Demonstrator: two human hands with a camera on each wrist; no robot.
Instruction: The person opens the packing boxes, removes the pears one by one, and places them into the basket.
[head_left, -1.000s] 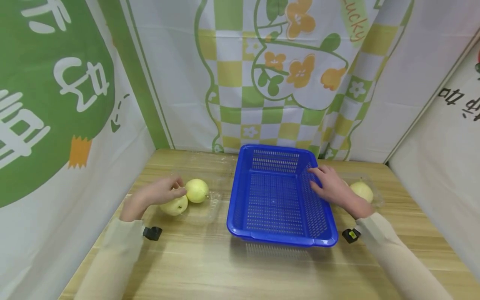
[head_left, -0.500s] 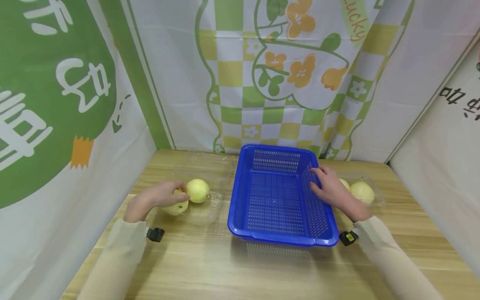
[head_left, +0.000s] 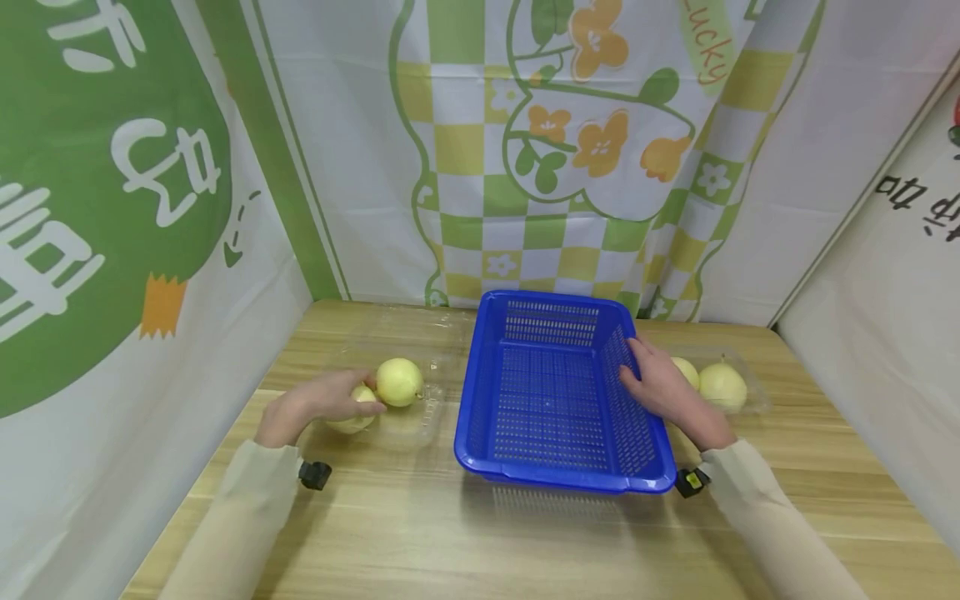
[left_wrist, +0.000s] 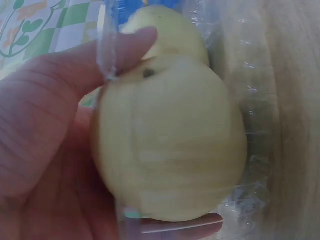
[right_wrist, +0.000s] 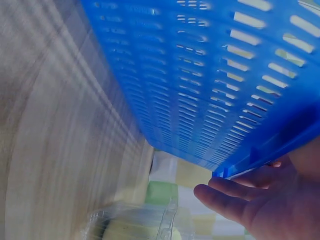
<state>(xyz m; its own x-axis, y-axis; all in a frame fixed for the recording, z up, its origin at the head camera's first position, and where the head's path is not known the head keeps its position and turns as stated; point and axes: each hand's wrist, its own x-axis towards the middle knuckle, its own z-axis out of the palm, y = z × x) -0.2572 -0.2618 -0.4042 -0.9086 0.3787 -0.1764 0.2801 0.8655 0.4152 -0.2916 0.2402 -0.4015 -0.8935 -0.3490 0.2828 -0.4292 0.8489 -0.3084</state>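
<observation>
My left hand (head_left: 322, 402) is around the nearer of two pale yellow pears in a clear plastic box (head_left: 431, 421) left of the basket. In the left wrist view the thumb lies over the top of this pear (left_wrist: 172, 145) and a finger shows beneath it. The box's thin wall crosses the hand. Right behind it sits the other pear (head_left: 400, 382). My right hand (head_left: 663, 387) grips the right rim of a blue slotted plastic basket (head_left: 562, 482), its thumb on the inner side. Several fingers show under the rim in the right wrist view.
To the right of the basket, a second clear plastic box (head_left: 756, 387) holds pears (head_left: 722, 386), partly behind my right hand. Everything stands on a wood-grain table (head_left: 420, 542). Printed cloth (head_left: 555, 233) hangs along the back and both sides.
My left hand has moved slightly right and lower around the nearer pear. The other pear has shifted a little right. My right hand's fingers have moved from inside the basket toward its rim.
</observation>
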